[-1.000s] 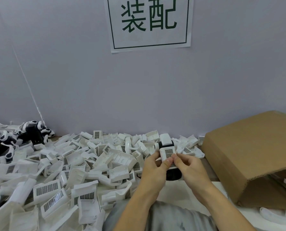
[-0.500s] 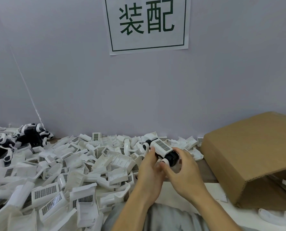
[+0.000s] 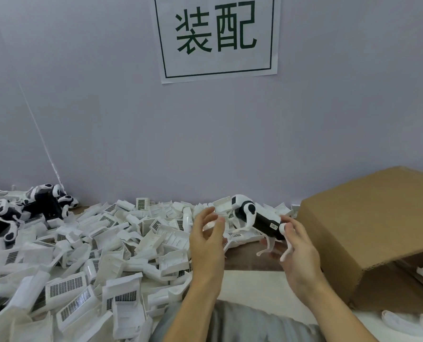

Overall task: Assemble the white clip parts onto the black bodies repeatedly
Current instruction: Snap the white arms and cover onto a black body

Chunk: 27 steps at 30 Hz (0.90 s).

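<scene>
From the head view, the right hand (image 3: 298, 248) held a black plastic body with white clip parts (image 3: 262, 219) above the tabletop (image 3: 252, 285), fingers curled around its near end. The left hand (image 3: 206, 240) hovered beside it, fingers relaxed, holding nothing, over a heap of loose white plastic clip parts (image 3: 102, 250).

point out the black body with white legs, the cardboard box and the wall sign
black body (image 3: 267, 222), head view, on its dark side panel.
cardboard box (image 3: 368, 218), head view, on its top face.
wall sign (image 3: 216, 33), head view, between the two green characters.
</scene>
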Available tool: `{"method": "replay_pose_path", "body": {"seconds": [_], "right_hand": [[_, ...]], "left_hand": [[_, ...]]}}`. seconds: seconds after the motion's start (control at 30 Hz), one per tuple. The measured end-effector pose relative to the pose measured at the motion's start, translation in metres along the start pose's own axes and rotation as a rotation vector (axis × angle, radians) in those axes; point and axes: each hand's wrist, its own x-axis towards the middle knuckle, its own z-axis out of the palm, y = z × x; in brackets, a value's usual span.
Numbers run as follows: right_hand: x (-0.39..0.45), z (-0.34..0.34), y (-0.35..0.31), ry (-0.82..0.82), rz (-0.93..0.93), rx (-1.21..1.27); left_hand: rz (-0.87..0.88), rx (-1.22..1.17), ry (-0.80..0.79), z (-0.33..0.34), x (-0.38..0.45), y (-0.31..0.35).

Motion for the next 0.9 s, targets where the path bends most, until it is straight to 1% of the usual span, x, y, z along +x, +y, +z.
{"method": "replay_pose_path", "body": {"seconds": [0.1,0.13,0.3,0.4,0.47,0.57,0.63,0.7,0.73,0.8,0.9], "right_hand": [[-0.005,0.003,0.0,-0.082,0.044,0.0],[-0.005,0.003,0.001,-0.096,0.061,-0.02],[-0.007,0.0,0.002,-0.117,0.092,-0.093],[-0.006,0.003,0.001,-0.131,0.084,-0.127],[-0.007,0.005,-0.002,-0.103,0.018,-0.16],[-0.012,0.007,-0.008,-0.044,-0.212,-0.291],[-0.015,0.008,-0.011,-0.041,-0.346,-0.353],[-0.016,0.006,-0.012,-0.037,-0.429,-0.429],[-0.016,0.006,-0.012,-0.038,-0.457,-0.463],[-0.017,0.005,-0.012,-0.049,-0.488,-0.507],[-0.017,0.006,-0.012,-0.146,-0.452,-0.574]], "left_hand": [[-0.088,-0.097,-0.182,0.003,-0.004,-0.002],[-0.1,-0.119,-0.215,0.003,-0.005,-0.002],[-0.078,-0.052,-0.167,0.0,-0.003,-0.003],[-0.11,-0.117,-0.127,0.002,-0.001,-0.005],[-0.167,-0.207,-0.079,0.003,-0.001,-0.003],[-0.305,-0.33,0.005,0.003,0.001,-0.004],[-0.404,-0.422,-0.019,0.0,0.0,-0.003],[-0.459,-0.514,-0.069,-0.003,-0.001,-0.001],[-0.456,-0.535,-0.104,-0.003,-0.002,0.001],[-0.397,-0.487,-0.144,-0.002,-0.004,0.001],[-0.306,-0.393,-0.106,-0.002,-0.002,-0.004]]}}
